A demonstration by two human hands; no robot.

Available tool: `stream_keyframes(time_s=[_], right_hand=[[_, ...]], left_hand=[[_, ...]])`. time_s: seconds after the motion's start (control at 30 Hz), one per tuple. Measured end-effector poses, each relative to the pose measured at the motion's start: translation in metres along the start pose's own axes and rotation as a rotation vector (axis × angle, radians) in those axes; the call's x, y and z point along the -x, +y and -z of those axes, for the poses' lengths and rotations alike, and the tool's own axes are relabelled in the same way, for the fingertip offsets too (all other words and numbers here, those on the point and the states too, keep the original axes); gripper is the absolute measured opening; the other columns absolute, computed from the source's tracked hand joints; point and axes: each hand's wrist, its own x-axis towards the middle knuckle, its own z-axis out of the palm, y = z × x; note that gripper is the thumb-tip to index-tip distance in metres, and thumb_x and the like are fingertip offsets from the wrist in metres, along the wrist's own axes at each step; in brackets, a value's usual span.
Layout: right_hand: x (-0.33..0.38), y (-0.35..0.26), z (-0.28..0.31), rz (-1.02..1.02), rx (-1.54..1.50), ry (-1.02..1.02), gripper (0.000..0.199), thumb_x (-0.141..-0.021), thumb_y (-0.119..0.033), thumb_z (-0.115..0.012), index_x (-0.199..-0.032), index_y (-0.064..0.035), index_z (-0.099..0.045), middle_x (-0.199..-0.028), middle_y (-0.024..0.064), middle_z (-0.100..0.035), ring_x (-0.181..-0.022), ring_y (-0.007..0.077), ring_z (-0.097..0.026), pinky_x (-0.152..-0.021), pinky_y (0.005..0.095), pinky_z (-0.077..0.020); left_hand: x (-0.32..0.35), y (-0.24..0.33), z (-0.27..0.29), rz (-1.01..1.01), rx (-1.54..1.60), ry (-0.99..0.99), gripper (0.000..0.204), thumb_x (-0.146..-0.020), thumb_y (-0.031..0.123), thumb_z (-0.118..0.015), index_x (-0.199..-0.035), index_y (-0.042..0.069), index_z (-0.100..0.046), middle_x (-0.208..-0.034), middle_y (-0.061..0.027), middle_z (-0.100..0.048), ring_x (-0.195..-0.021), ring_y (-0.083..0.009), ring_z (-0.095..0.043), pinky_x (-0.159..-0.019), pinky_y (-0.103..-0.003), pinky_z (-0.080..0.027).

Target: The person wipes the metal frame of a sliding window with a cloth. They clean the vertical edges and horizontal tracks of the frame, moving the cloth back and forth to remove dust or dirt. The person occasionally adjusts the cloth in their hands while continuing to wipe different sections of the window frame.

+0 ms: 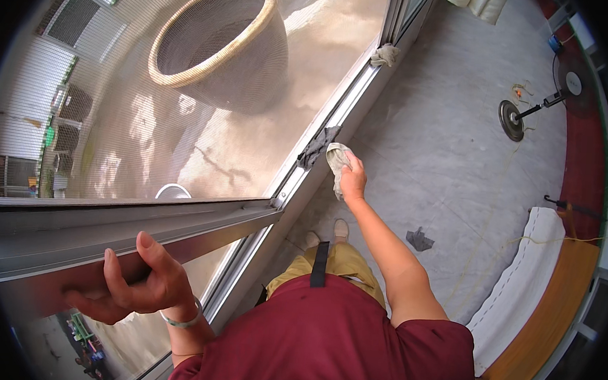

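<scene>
Head cam: I note R fingers [353, 164] grasping pale cloth [336, 157], L fingers [155, 253] spread, ungripping, at metal frame [230, 227]; poss. pinch if frame shifts.

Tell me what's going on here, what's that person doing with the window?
The person's right hand is holding a pale cloth beside the metal window track. The left hand is up against the metal frame of the window, fingers spread. A dark grey cloth lies on the track near the pale one, and a crumpled light cloth sits farther along it.
</scene>
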Motion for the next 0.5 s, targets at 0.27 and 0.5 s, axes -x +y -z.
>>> stream_keyframes(time_s=[0.27, 0.5], right_hand=[[-0.062, -0.013, -0.065, 0.275, 0.635, -0.273, 0.036, -0.087, -0.026, -0.067, -0.119, -0.0085, -0.065, -0.136, 0.0078, -0.050, -0.110, 0.0340, -0.054, -0.094, 0.0458, -0.0451], [-0.012, 0.000, -0.130, 0.230, 0.804, -0.434, 0.016, -0.080, -0.010, -0.063, -0.093, -0.0054, -0.072, -0.120, 0.0091, -0.054, -0.103, 0.0337, -0.056, -0.086, 0.0440, -0.0469]], left_hand=[[-0.001, -0.004, 0.006, -0.043, 0.006, -0.076, 0.045, -0.087, 0.030, -0.076, -0.122, 0.012, -0.054, -0.149, -0.0235, -0.021, -0.142, -0.0409, -0.021, -0.108, -0.050, -0.040], [-0.002, -0.005, 0.004, -0.129, -0.151, -0.016, 0.043, -0.088, 0.035, -0.073, -0.117, 0.009, -0.054, -0.143, -0.0247, -0.029, -0.129, -0.0390, -0.042, -0.102, -0.045, -0.049]])
